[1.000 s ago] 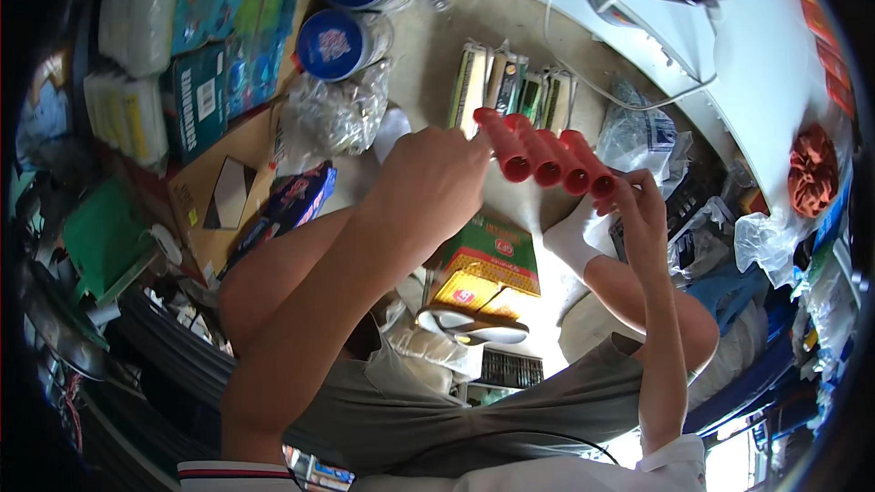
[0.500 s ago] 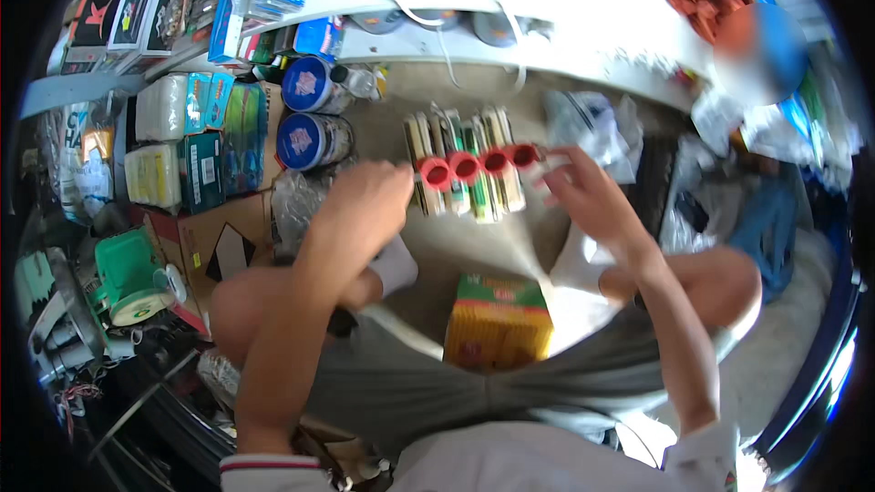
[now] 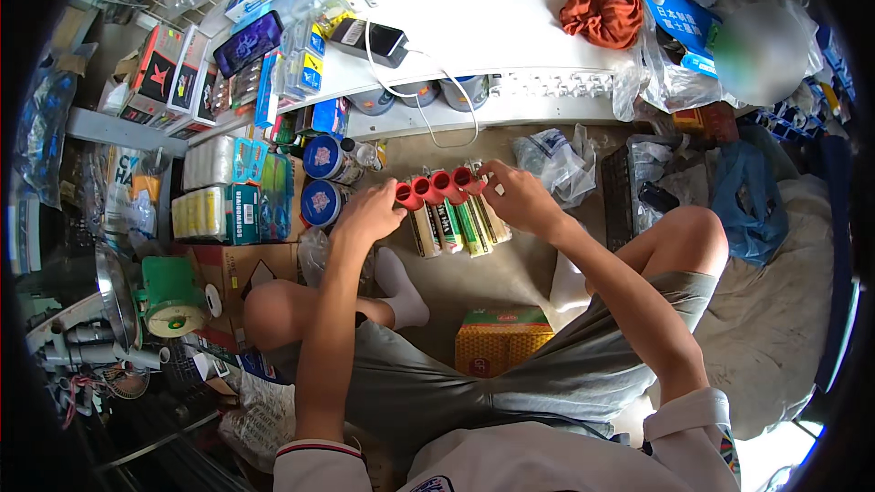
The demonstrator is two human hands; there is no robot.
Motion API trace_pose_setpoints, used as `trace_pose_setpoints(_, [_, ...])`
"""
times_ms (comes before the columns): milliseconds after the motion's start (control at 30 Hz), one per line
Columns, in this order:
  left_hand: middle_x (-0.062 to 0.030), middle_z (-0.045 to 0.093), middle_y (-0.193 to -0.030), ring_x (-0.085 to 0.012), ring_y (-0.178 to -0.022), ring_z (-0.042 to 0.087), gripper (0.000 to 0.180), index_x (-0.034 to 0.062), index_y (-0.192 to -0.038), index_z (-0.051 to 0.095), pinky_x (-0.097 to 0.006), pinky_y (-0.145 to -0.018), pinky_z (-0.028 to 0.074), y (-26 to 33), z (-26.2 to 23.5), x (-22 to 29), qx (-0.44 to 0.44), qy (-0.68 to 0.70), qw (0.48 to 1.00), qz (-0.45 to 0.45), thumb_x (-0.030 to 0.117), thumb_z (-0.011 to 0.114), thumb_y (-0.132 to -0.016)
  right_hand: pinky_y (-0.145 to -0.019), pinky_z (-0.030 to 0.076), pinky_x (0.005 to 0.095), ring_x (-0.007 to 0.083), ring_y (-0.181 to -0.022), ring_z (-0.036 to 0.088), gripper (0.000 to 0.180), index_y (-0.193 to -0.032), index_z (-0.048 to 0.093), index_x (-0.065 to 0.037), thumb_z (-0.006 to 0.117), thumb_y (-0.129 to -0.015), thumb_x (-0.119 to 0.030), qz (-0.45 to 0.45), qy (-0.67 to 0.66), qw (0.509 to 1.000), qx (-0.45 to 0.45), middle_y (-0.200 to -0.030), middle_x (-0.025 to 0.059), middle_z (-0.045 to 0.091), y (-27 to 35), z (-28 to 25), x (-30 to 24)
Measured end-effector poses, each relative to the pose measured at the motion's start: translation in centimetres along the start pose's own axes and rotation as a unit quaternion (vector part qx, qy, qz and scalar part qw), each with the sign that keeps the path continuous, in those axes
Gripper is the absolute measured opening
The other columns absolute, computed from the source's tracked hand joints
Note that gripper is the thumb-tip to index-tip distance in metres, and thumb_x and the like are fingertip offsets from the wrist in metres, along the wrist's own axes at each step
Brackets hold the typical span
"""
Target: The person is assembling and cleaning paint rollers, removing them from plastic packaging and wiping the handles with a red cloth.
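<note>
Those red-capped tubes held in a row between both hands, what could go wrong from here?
1. The red-capped tubes are pinched only at the row's two ends by the left hand and right hand; a middle one might slip out.
2. Green tubes lie right beneath, so a dropped tube could knock them out of line.
3. The blue-lidded cans stand close by the left hand and could get bumped.

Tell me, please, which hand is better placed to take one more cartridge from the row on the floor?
Probably the right hand. It rests over the cartridges on the floor, touching the end of the row of red caps. The left hand holds the row's other end, beside the floor cartridges.
</note>
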State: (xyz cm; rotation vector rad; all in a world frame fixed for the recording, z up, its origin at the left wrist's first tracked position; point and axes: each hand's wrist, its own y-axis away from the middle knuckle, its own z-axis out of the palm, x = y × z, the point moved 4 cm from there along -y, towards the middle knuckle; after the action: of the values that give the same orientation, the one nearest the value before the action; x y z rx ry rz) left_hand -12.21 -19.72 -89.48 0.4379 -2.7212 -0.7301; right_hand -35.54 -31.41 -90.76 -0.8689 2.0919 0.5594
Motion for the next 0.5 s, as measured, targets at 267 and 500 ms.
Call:
trace_pose_setpoints(267, [-0.0149, 0.05, -0.145, -0.038, -0.124, 0.056, 0.077, 0.025, -0.152, 0.034, -0.053, -0.096, 0.051, -0.4, -0.4, 4.4, 0.199, 0.077, 0.962, 0.168, 0.036, 0.073, -0.087, -0.083, 0.054, 0.0458, 0.04, -0.101, 0.068, 0.053, -0.134, 0.052, -0.008, 0.071, -0.087, -0.019, -0.051, -0.05, 0.997, 0.012, -0.111, 0.0218, 0.07, -1.8, 0.5, 0.0])
trace_pose_setpoints(500, [-0.0125, 0.05, -0.145, -0.0405, -0.134, 0.045, 0.054, 0.0213, -0.145, 0.045, -0.075, -0.108, 0.024, -0.7, 2.6, 7.8, 0.259, -0.115, 0.951, 0.125, 0.048, 0.053, -0.099, -0.077, 0.056, 0.0418, 0.0363, -0.091, 0.071, 0.039, -0.121, 0.062, -0.004, 0.073, -0.086, -0.015, -0.059, 0.012, 0.998, 0.013, -0.111, 0.0179, 0.071, -2.0, 0.7, -0.9])
